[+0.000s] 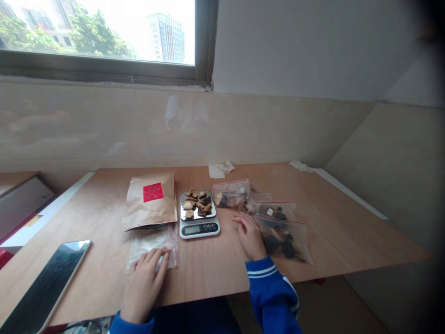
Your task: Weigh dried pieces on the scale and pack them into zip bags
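Observation:
My left hand (pixel 149 273) lies flat, fingers stretched over the lower part of some clear zip bags (pixel 153 243). Those bags are partly tucked beneath a brown kraft paper pouch (pixel 139 197) with a red label. To the right stands a small white kitchen scale (pixel 200 230), its display too small to read. Several dried brown and pale slices (pixel 189 204) rest on its metal plate. My right hand (pixel 249 234) is on the table right of the scale, fingers extended and holding nothing. Beside it lie several filled zip bags (pixel 287 243) with dark and tan dried pieces.
A smartphone (pixel 48 287) lies at the table's left front. Crumpled tissue (pixel 225 167) and a white paper piece (pixel 216 171) are at the back edge, with another tissue (pixel 301 166) farther right. A tiled wall (pixel 156 125) and window (pixel 104 32) stand behind the wooden table (pixel 333 227).

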Demonstrator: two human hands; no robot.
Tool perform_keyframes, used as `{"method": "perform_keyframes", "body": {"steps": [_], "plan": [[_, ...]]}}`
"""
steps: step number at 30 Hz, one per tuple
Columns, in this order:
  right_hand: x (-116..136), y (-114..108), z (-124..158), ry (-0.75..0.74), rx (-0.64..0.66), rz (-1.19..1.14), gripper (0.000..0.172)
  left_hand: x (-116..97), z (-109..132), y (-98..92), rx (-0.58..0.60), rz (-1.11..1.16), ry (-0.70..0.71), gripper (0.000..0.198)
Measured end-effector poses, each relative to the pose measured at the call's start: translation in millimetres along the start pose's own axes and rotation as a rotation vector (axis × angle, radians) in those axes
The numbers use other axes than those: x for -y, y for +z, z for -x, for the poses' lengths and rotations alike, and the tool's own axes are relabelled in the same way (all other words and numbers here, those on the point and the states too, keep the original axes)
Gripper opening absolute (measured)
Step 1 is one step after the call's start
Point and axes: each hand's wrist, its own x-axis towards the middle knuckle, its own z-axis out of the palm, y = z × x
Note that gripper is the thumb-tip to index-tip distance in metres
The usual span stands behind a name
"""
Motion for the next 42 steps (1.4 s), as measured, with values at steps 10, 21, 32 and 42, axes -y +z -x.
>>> {"method": "perform_keyframes", "body": {"steps": [10,21,32,42], "plan": [[-1.8,-1.2,2.7,-0.005,0.068,0.001,0.029,4.2,-14.8,3.0,0.034,0.062,-0.055,0.048],[24.7,-3.5,1.1,-0.05,-0.003,-0.05,0.028,18.1,-25.3,6.1,-0.172,0.055,0.068,0.035],[173.1,38.4,26.9,0.357,0.376,-0.681,0.022,-32.0,-8.9,-48.4,-0.386,0.341,0.159,0.013],[149.2,44.0,4.5,0.434,0.153,-0.957,0.025,-42.2,-29.7,-28.3,-0.764,0.678,0.164,0.012]]}}
